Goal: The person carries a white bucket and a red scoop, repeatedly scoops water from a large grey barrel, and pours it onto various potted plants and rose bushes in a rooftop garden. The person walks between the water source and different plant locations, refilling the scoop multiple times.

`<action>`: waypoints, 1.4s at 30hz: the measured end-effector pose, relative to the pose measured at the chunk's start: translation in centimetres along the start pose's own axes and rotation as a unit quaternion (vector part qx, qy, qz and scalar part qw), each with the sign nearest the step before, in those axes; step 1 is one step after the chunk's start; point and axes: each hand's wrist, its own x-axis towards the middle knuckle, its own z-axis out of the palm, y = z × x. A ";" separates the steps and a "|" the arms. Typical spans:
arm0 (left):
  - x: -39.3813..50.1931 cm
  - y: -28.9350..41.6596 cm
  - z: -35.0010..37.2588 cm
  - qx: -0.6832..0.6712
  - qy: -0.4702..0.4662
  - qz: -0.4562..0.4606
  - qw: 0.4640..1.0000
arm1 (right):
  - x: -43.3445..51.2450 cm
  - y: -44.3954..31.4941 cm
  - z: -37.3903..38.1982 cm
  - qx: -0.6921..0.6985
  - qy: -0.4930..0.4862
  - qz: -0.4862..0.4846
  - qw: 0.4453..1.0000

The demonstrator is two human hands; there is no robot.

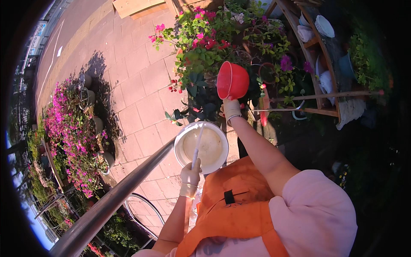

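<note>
My left hand (pixel 190 176), in a pale glove, grips a slim white rod or tube (pixel 198 143). Its far end reaches over a round white bucket (pixel 178 157), whose inside looks pale and cloudy; I cannot tell how much liquid it holds. Farther forward and to the right, my right hand (pixel 230 107), also gloved, holds a red plastic dipper (pixel 239 80) by its handle. The dipper is tipped with its mouth facing left, beside potted bougainvillea (pixel 200 48) with pink flowers. Dark-leaved plants (pixel 205 106) stand between the dipper and the bucket.
A thick metal pole (pixel 115 199) slants up from the lower left towards the bucket. Wooden shelves (pixel 324 61) with bowls stand at the right, and a thin stick (pixel 327 95) juts across them. More potted pink flowers (pixel 65 125) line the left of the paved ground (pixel 138 86).
</note>
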 end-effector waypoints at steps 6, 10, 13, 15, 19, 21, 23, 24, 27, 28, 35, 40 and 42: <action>1.8 2.7 2.3 -0.087 0.061 -0.009 0.994 | -9.8 -8.8 -2.3 -0.200 -0.073 0.079 0.974; 2.2 4.4 3.8 -0.112 0.073 0.037 0.990 | -17.3 -12.5 -4.3 -0.324 -0.121 0.186 0.920; 1.7 6.5 4.6 -0.060 0.065 0.062 0.994 | -19.7 -12.6 -4.8 -0.415 -0.153 0.227 0.867; 1.1 8.1 5.3 -0.053 0.059 0.066 0.995 | -19.0 -11.3 -4.4 -0.465 -0.138 0.253 0.837; -0.1 10.9 6.2 -0.031 0.046 0.097 0.994 | -15.6 -8.3 -3.3 -0.613 -0.238 0.195 0.727; -0.5 12.2 6.3 -0.009 0.038 0.112 0.993 | -14.1 -6.7 -2.8 -0.758 -0.286 0.022 0.585; -0.7 13.4 6.3 0.021 0.028 0.111 0.993 | -13.3 -4.9 -2.4 -0.877 -0.263 -0.206 0.345; -1.0 13.8 6.6 0.022 0.018 0.130 0.991 | -12.8 -4.5 -2.2 -0.873 -0.157 -0.180 0.426; -1.6 15.3 7.5 0.072 -0.009 0.136 0.988 | -10.6 -4.2 -0.7 -0.908 -0.085 -0.247 0.328; -1.9 15.8 7.6 0.087 -0.015 0.139 0.986 | -10.1 -4.2 -0.5 -0.918 -0.063 -0.242 0.307; -1.9 17.9 9.4 0.080 -0.044 0.131 0.987 | -8.1 -6.3 -2.9 -0.917 -0.234 -0.170 0.274; -0.4 16.8 10.3 0.082 -0.052 0.129 0.987 | -6.5 -10.0 -4.4 -0.793 -0.301 0.088 0.523; 0.6 15.9 10.3 0.095 -0.041 0.098 0.990 | -8.2 -11.3 -5.6 -0.670 -0.228 0.186 0.682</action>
